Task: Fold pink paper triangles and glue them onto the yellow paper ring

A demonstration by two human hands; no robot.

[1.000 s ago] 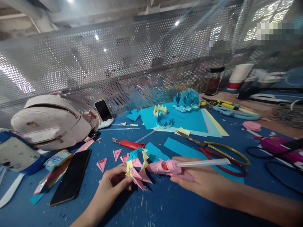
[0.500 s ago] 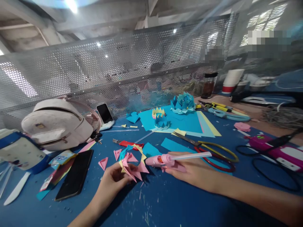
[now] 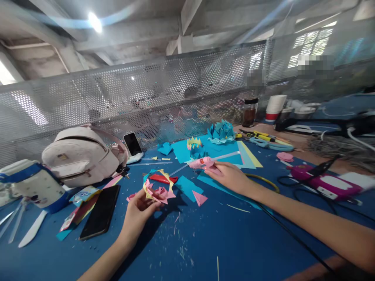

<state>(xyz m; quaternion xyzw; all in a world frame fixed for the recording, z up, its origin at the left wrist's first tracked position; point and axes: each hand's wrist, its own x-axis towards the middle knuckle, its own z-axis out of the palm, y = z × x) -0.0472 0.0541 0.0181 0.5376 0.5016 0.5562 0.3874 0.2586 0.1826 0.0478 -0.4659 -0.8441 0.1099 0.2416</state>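
Observation:
My left hand (image 3: 142, 208) is closed on a ring of folded paper points (image 3: 164, 195) in pink, yellow and blue, tilted above the blue table. In my right hand (image 3: 227, 175) is a pink glue gun (image 3: 202, 162), its nozzle pointing left, apart from the ring. A long clear glue stick (image 3: 227, 155) juts from its back. Between the hands lie a blue paper piece (image 3: 187, 188) and a pink folded triangle (image 3: 200, 198). Behind the ring rests a red cutter (image 3: 159, 178). The scissors' yellow handle (image 3: 268, 182) shows past my right forearm, which hides the rest.
Blue paper sheets (image 3: 181, 150) lie at the back with a small yellow-tipped crown (image 3: 194, 143) and a blue paper flower (image 3: 221, 132). Leftward are a pale backpack (image 3: 79, 156), a black phone (image 3: 101, 212) and a white plastic knife (image 3: 33, 229). A magenta power strip (image 3: 322, 181) with cables lies right.
My right hand has moved the glue gun forward, away from the paper ring. The left hand has lifted the ring slightly. A pink triangle now shows on the table between them.

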